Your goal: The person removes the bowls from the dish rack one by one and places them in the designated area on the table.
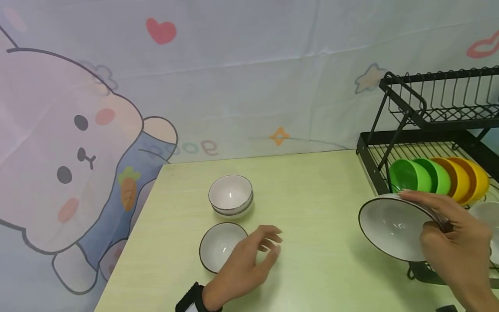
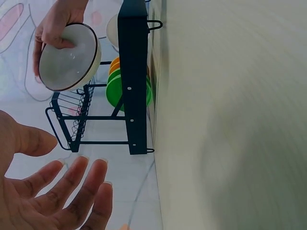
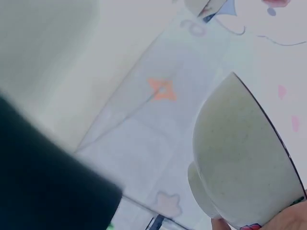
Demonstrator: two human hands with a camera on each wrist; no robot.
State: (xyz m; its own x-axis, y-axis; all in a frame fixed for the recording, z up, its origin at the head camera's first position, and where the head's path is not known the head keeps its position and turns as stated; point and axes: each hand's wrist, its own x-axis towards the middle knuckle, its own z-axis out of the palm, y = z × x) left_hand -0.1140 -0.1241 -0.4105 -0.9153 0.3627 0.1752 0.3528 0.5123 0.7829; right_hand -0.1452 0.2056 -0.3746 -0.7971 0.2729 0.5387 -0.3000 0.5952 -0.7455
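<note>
My right hand (image 1: pixel 461 242) grips a white bowl (image 1: pixel 391 227) with a dark rim, thumb inside and fingers around the outside. The bowl is tilted with its inside towards me, held in the air at the rack's near left side. In the right wrist view, the outer wall and foot of this bowl (image 3: pixel 244 153) show. My left hand (image 1: pixel 247 264) hovers over the table with loosely bent fingers and holds nothing. It partly covers a single white bowl (image 1: pixel 220 247) standing on the table. Behind that one, more white bowls are stacked (image 1: pixel 231 195).
A black two-tier dish rack (image 1: pixel 374 169) stands at the right. On its lower tier, green bowls (image 1: pixel 409 175) and yellow bowls (image 1: pixel 473 180) lean in a row, with white bowls (image 1: pixel 485 214) nearer me. A printed cloth (image 1: pixel 249 86) hangs behind the table (image 1: pixel 312 195).
</note>
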